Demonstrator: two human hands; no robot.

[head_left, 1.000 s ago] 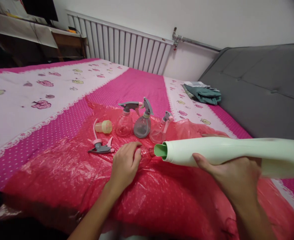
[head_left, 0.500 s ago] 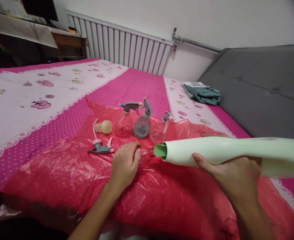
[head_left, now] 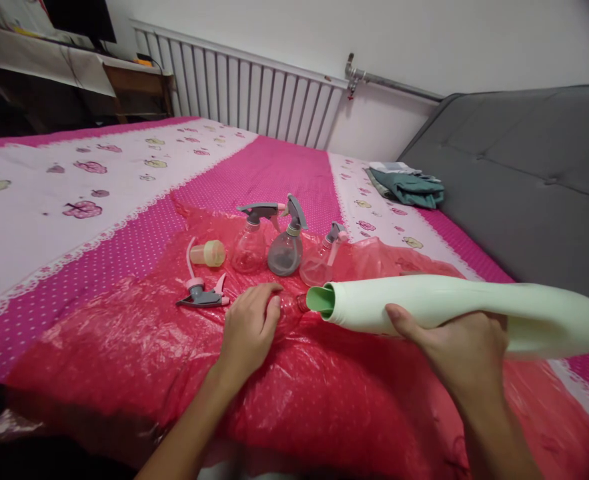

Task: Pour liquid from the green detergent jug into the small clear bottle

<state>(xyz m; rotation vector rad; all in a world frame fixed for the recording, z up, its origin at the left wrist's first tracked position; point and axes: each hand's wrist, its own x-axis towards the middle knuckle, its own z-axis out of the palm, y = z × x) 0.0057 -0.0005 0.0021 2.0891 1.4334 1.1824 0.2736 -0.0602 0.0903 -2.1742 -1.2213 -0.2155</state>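
My left hand (head_left: 251, 320) is closed around a clear spray bottle (head_left: 289, 315) without its head, whose neck points right. My right hand (head_left: 459, 343) grips a big pale green plastic jug (head_left: 404, 297), tipped nearly level. The jug's green spout (head_left: 320, 300) is right at the bottle's mouth; whether they touch I cannot tell. Left of my left hand lies a grey and pink spray head (head_left: 201, 293) with its tube. Beyond stand a clear spray bottle (head_left: 248, 250), a grey spray bottle (head_left: 285, 252) and another clear spray bottle (head_left: 317, 263).
A small yellowish cup with a cap (head_left: 208, 254) lies on its side. Red plastic sheeting (head_left: 139, 340) covers the near part of the bed (head_left: 284, 167). Folded clothes (head_left: 407, 185) rest by the grey headboard (head_left: 529, 153). A radiator (head_left: 244, 80) lines the wall.
The jug has shifted slightly left with my right hand, and its rounded far end now shows. My left hand and the bottle have barely moved.
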